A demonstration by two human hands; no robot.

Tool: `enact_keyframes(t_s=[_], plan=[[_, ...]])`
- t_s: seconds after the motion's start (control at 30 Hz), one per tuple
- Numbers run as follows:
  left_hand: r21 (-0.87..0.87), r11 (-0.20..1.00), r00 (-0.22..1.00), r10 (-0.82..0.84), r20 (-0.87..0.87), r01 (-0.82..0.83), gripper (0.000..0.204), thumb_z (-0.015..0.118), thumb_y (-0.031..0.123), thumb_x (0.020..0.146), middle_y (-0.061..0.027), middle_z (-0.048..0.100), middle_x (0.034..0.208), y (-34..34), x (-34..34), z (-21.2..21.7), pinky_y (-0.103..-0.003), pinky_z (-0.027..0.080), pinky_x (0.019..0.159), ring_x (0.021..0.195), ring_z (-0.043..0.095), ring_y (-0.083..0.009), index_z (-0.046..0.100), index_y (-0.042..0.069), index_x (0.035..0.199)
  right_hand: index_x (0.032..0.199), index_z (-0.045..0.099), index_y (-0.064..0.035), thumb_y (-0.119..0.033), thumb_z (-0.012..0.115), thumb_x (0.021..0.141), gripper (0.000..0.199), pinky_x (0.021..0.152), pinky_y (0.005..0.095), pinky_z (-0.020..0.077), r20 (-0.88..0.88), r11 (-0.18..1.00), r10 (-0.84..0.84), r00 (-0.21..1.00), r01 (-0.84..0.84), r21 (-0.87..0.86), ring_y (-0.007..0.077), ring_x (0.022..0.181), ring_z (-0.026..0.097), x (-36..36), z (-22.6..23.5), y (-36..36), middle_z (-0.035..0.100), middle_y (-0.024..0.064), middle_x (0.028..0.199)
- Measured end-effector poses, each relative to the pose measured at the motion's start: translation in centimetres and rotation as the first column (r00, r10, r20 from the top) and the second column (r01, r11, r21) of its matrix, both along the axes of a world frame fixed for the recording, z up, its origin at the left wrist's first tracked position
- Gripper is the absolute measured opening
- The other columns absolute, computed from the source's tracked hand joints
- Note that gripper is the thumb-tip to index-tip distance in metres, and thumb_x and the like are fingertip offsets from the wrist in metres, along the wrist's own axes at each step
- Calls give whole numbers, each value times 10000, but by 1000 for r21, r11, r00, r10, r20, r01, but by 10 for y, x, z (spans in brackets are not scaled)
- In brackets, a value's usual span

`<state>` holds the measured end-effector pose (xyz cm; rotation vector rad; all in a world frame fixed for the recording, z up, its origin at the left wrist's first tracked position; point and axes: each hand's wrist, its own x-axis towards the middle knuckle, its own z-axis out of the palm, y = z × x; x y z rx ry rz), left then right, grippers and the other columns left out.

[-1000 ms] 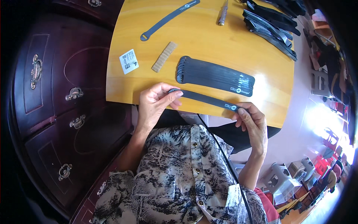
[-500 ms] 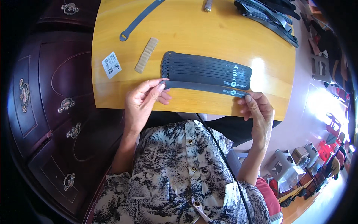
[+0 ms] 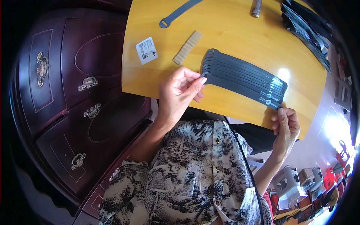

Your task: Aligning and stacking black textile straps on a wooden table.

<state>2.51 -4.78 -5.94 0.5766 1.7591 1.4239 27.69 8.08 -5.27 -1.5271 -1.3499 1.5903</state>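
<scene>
Left fingers: the fingers [image 3: 197,83] of the left hand [image 3: 179,93] are pinched narrowly on the rounded end of the nearest dark strap [image 3: 240,88], at the 9 o'clock end of the fanned row.
Right fingers: the fingers [image 3: 279,112] of the right hand [image 3: 285,126] are curled and closed around the opposite end of the same strap, at the 4 o'clock end of the row, over the near edge of the counter.
Held strap: a long, flat, dark grey strip is held at both ends and lies just beside, or touching, the lowest strap of the row; whether it rests on the wood cannot be told.
Fanned row: a row of like grey straps [image 3: 245,71] is laid overlapping at 12 o'clock of the held strap, with the rounded ends lined up at the 9 o'clock side.
Ridged block: a small tan ridged piece [image 3: 188,47] is seen at 11 o'clock of the left hand, near the row.
White tag: a white printed card [image 3: 146,50] lies at 10 o'clock of the left hand.
Single strap: one more grey strap with a ring end [image 3: 176,14] lies at the far edge, at 12 o'clock.
Far pile: a pile of dark straps [image 3: 305,30] is heaped at 1 o'clock.
Counter: the yellow wooden counter [image 3: 232,26] carries all of these.
Cabinet: a dark carved cabinet [image 3: 67,93] with metal handles stands at 9 o'clock.
</scene>
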Motion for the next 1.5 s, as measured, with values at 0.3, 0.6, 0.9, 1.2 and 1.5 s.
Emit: enact_keyframes(t_s=[0.3, 0.6, 0.9, 1.2, 1.5], plan=[[-23, 1000, 999, -21, -26, 20, 97, 633, 10, 866, -75, 625, 721, -3, -5, 0, -196, 469, 473, 569, 594, -83, 537, -6, 867, 871, 612, -53, -189, 656, 884, 144, 392, 145, 277, 41, 1000, -7, 999, 6, 25, 13, 457, 424, -8, 2, -6, 612, 16, 666], [-47, 998, 999, -31, -27, 29, 108, 630, 29, 875, -66, 618, 695, -2, -7, 3, -192, 459, 450, 541, 584, -80, 532, 3, 837, 855, 611, -65, -200, 663, 880, 146, 378, 137, 259, 64, 999, -33, 997, 31, 27, 2, 456, 439, -9, 5, -8, 610, -1, 640], [-80, 996, 998, -51, -38, 48, 116, 631, 36, 876, -65, 616, 689, -2, -8, 7, -196, 462, 454, 545, 587, -84, 531, 4, 825, 861, 621, -63, -205, 666, 878, 151, 375, 137, 254, 44, 999, -43, 998, 42, 22, 3, 444, 427, -8, 3, -9, 611, -2, 641], [-93, 994, 997, -61, -40, 57, 111, 627, 40, 878, -70, 616, 686, -4, -11, 12, -202, 463, 460, 545, 590, -91, 535, 2, 829, 869, 629, -62, -197, 669, 876, 141, 384, 139, 267, 19, 999, -41, 999, 41, 32, 5, 444, 411, -10, 6, -12, 603, 4, 642], [-100, 993, 994, -65, -83, 57, 126, 627, 34, 876, -44, 590, 663, -3, -11, 14, -206, 477, 446, 533, 582, -78, 524, -4, 813, 873, 628, -63, -188, 661, 881, 130, 385, 139, 262, 48, 999, -37, 998, 36, 24, 6, 444, 415, -13, 8, -12, 600, 4, 633]])
